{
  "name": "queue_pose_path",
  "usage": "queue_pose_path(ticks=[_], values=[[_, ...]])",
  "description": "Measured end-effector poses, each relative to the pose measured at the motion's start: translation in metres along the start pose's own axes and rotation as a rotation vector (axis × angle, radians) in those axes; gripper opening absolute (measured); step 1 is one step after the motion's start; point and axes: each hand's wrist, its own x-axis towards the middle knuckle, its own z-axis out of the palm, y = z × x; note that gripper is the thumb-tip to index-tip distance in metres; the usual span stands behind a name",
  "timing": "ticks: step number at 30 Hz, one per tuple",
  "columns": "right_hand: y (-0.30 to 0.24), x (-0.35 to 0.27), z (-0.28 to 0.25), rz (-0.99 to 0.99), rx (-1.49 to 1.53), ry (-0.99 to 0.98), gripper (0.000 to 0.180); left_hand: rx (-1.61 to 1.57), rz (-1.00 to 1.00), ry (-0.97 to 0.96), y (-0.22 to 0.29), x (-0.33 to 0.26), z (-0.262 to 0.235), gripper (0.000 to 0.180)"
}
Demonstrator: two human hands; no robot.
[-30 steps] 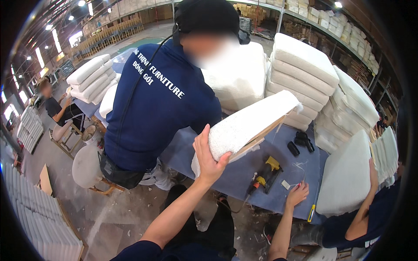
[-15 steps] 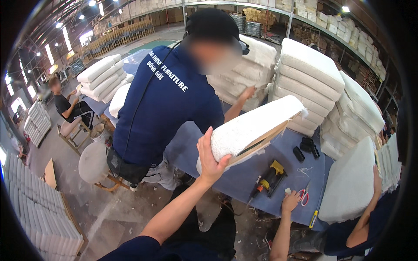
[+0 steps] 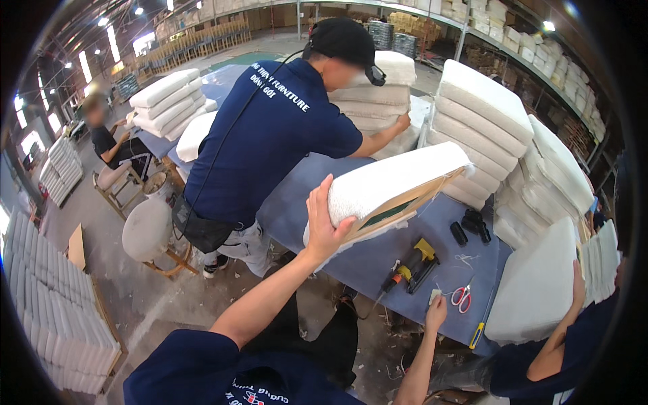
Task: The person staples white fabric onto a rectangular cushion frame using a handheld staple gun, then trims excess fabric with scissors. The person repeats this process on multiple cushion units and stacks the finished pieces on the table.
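Note:
A white padded seat cushion (image 3: pixel 391 181) is tilted up on edge above the table, its wooden underside frame facing right. My left hand (image 3: pixel 325 219) grips its near end, thumb on the frame side and fingers over the padding. Lower down, by the table's front edge, my right hand (image 3: pixel 437 312) pinches a small pale tag-like piece (image 3: pixel 434 295). Just right of it lie red-handled scissors (image 3: pixel 462 299). Beyond that hand rests a yellow and black staple gun (image 3: pixel 413 265) with a hose.
Stacked white cushions (image 3: pixel 476 125) line the table's (image 3: pixel 290 196) far side. Black items (image 3: pixel 476 226) and a yellow cutter (image 3: pixel 477 335) lie on it. A co-worker in navy (image 3: pixel 270 135) leans in at left; another's arm (image 3: pixel 563 331) holds a cushion (image 3: pixel 533 283) at right. A round stool (image 3: pixel 147 237) stands left.
The cushion has turned slightly, showing more of its underside. My right hand has shifted a little left, still with the small piece. The left co-worker has straightened an arm toward the far stack.

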Motion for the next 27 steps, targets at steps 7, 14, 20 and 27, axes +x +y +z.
queue_pose_path(ticks=[7,14,20,27], values=[[-0.187,0.007,-0.057,-0.139,0.464,-0.164,0.030,0.008,0.026,-0.020,0.008,-0.009,0.000,0.100],[-0.400,-0.003,-0.119,-0.553,0.516,-0.287,0.026,-0.028,0.019,-0.020,0.009,-0.010,-0.004,0.105],[-0.475,0.001,-0.087,-0.847,0.356,-0.457,0.030,-0.154,-0.124,-0.085,0.023,-0.017,-0.006,0.111],[-0.478,-0.005,-0.057,-0.997,0.295,-0.440,0.025,-0.188,-0.166,-0.100,0.024,-0.009,-0.015,0.101]])
